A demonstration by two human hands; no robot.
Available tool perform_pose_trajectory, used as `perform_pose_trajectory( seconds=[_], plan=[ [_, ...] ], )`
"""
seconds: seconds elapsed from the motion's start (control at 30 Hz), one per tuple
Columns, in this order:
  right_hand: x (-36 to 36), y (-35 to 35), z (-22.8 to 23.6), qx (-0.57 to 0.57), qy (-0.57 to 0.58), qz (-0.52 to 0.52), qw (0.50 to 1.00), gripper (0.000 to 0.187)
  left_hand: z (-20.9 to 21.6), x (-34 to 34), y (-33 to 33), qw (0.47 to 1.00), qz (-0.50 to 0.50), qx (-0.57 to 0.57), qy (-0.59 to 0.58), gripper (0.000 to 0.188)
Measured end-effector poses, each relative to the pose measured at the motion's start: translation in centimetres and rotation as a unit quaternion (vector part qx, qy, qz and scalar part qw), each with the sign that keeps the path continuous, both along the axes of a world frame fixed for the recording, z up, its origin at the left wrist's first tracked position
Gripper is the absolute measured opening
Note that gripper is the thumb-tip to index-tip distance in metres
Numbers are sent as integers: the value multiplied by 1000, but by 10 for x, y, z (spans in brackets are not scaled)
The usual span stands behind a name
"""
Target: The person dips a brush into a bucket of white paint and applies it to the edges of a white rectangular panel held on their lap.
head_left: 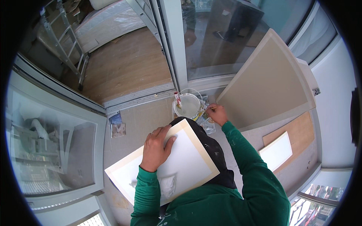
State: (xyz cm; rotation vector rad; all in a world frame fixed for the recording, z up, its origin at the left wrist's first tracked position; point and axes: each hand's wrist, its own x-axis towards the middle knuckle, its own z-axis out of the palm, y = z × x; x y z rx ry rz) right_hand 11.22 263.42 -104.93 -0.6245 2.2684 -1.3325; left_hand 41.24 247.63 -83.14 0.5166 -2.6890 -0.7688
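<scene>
Closest to me are my green sleeves point(245, 147), coming up from the lower edge, and the black trousers point(211, 147) that the white panel point(188, 147) lies across, set at a slant, with a cream band along its border. A crumpled white wad point(168, 185) sits on that panel beside my left forearm; I can't tell whether it is cloth or plastic. My left hand point(155, 148) rests on the panel near its upper edge, its grip loose and spread — fingers reaching to the border, thumb apart on the white face. A little farther out, my right hand point(218, 114) has its grip closed on a thin wooden handle point(213, 108), just beside the white bucket point(199, 103); I can't make out the handle's far end. A red-handled brush point(177, 98) leans at the bucket's left side, and crumpled sheets point(209, 127) lie by its base on the pale floor point(145, 113). To my right, a small white panel point(277, 150) lies on a brown board point(303, 132), and a large beige panel point(267, 83) leans against the glass. Farthest off, through the open doorway, I see 1 metal ladder point(64, 41) and a plastic-wrapped mattress point(111, 30) over wood flooring point(124, 62).
</scene>
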Motion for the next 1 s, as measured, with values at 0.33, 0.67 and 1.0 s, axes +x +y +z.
perform_pose_trajectory(
  seconds=[0.33, 0.67, 1.0],
  plan=[
    [-9, 17, -15, -52, -62, -26, 996, 25, 0, -8, 3, 1000, -15, 1, 11, 40],
    [18, 68, 99, -261, -237, -26, 936, 15, -2, -1, 4, 1000, -11, -5, 21, 40],
    [62, 105, 196, -325, -215, 23, 921, 11, -7, -1, 4, 999, -19, 7, 37, 38]
  ],
)
